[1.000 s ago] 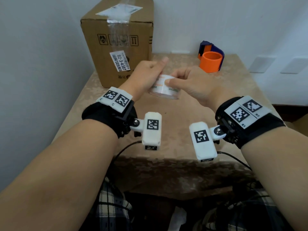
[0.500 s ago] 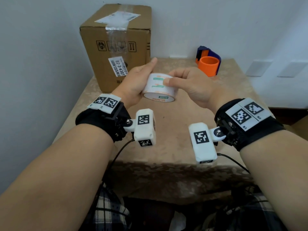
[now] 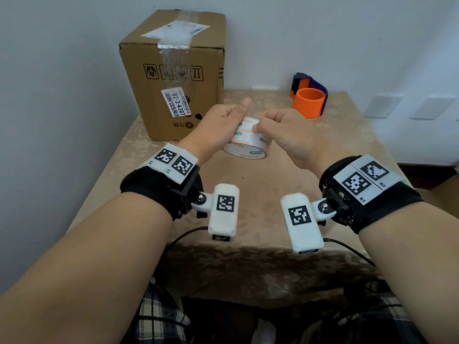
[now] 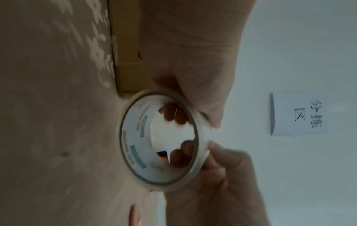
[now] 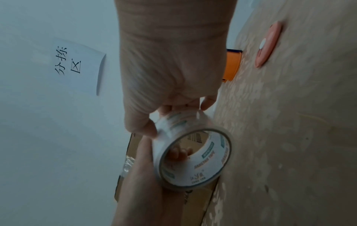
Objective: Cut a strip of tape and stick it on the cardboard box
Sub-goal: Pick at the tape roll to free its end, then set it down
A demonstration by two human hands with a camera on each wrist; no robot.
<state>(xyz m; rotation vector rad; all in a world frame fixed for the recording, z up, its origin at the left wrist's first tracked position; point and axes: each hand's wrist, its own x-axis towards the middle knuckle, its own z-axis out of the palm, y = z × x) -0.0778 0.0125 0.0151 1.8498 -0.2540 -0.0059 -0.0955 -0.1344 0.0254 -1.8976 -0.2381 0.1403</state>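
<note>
Above the middle of the table (image 3: 248,194), both hands hold the tape roll (image 3: 249,142) up off the cloth, its open core facing back toward the person; the left hand (image 3: 218,125) grips the roll from its left side, fingers curled through the core and thumb stretched along the top of the outer band; the right hand (image 3: 285,130) meets it from the right, thumb and fingertips pinched tight on the outer band near the top, and whether a loose tape end lies under that pinch cannot be told; the right-wrist view shows the left fingers (image 5: 178,152) inside the ring; bare cloth lies beneath the roll and runs back to the near table edge; the cardboard box (image 3: 173,78) stands upright at the far left corner of the table, close to the left edge and to the wall (image 3: 62,95), with old clear tape and a label across its top seam and front; the hands sit just in front of its right lower corner, apart from it; an orange and blue tape dispenser (image 3: 309,98) stands at the far right near the back edge, well apart from the box, with open cloth between them; a paper sign (image 4: 301,113) hangs on the wall; a flat orange disc (image 5: 267,45) lies on the cloth on the right side.
</note>
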